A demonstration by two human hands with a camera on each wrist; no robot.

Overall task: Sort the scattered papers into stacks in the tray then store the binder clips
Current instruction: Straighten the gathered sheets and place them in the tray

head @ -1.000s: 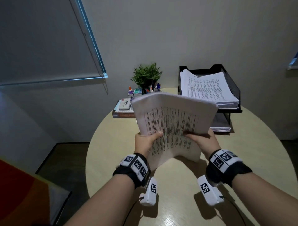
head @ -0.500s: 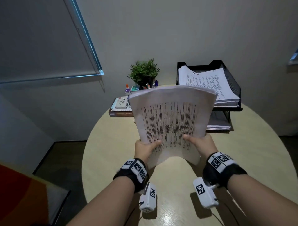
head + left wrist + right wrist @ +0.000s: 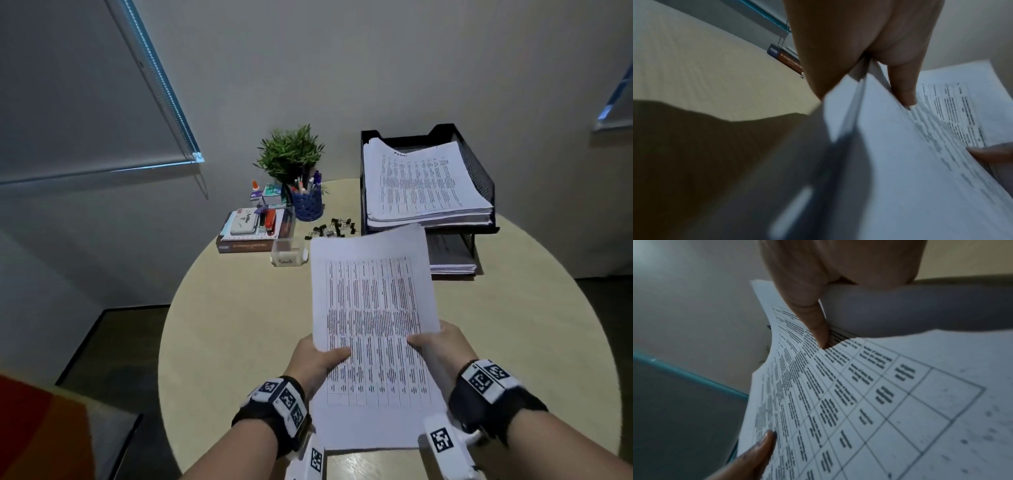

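I hold a sheaf of printed papers (image 3: 373,308) over the round table, its far edge pointing at the black mesh tray (image 3: 479,171). My left hand (image 3: 318,356) pinches the sheaf's left edge, thumb on top; in the left wrist view the left hand (image 3: 869,65) grips the papers (image 3: 920,162) the same way. My right hand (image 3: 435,342) pinches the right edge, and the right wrist view shows its thumb (image 3: 818,321) pressing the printed table (image 3: 859,394). The tray's top tier carries a thick paper stack (image 3: 421,185); the lower tier holds a thinner one (image 3: 448,257). Several black binder clips (image 3: 332,228) lie left of the tray.
At the table's back left stand a potted plant (image 3: 291,154), a blue pen cup (image 3: 306,202), a book pile with a stapler (image 3: 253,229) and a clear box labelled "Small" (image 3: 287,257). The beige table (image 3: 233,325) ends at a drop to dark floor on the left.
The sheaf has tipped from nearly upright to lying flatter and lower, stretched toward the tray. Both hands kept their grip and moved down. The clips and small box have come into view.
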